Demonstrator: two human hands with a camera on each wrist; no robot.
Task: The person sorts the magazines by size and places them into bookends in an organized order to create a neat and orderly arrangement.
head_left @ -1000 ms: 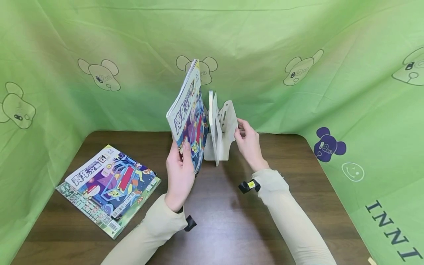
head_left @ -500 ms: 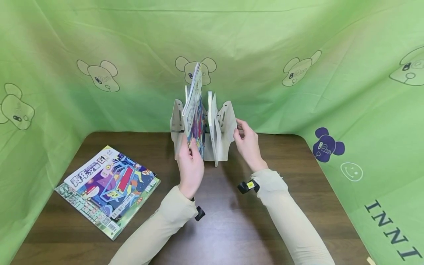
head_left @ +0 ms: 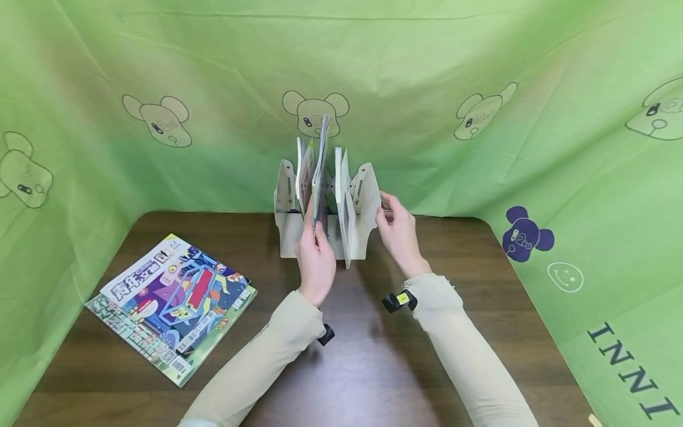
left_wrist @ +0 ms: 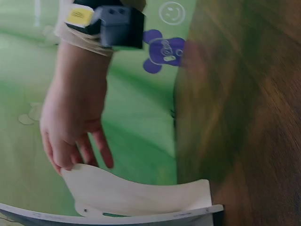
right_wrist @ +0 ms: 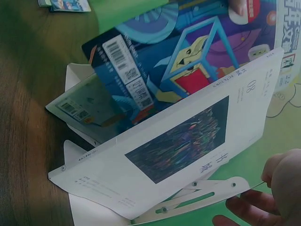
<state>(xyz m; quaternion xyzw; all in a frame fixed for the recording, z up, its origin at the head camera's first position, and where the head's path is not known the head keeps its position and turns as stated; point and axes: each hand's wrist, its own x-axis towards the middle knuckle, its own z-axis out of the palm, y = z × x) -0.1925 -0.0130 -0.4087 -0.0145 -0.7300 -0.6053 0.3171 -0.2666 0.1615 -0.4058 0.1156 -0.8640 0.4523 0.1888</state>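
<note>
A cream folding magazine rack (head_left: 290,237) stands at the back middle of the table. My left hand (head_left: 316,261) holds a colourful magazine (head_left: 322,154) by its near lower edge, thumb on the right side. Nearly edge-on in the head view, that magazine is between the rack's other magazines; the right wrist view shows its purple and blue cover (right_wrist: 197,56). A white magazine (right_wrist: 188,141) stands to its right in the rack. My right hand (head_left: 397,234) pinches the rack's right panel (head_left: 368,201), also seen as a curved panel (left_wrist: 131,190) in the left wrist view.
Two overlapping magazines (head_left: 181,296) lie flat on the left of the brown wooden table (head_left: 373,367). More magazines (head_left: 300,172) stand in the rack's left part. A green cloth (head_left: 416,71) with bear drawings hangs behind and at both sides.
My left hand has moved right, bringing the magazine over and lower into the rack and turning it from cover-showing to nearly edge-on. The right hand has stayed at the rack's right panel.
</note>
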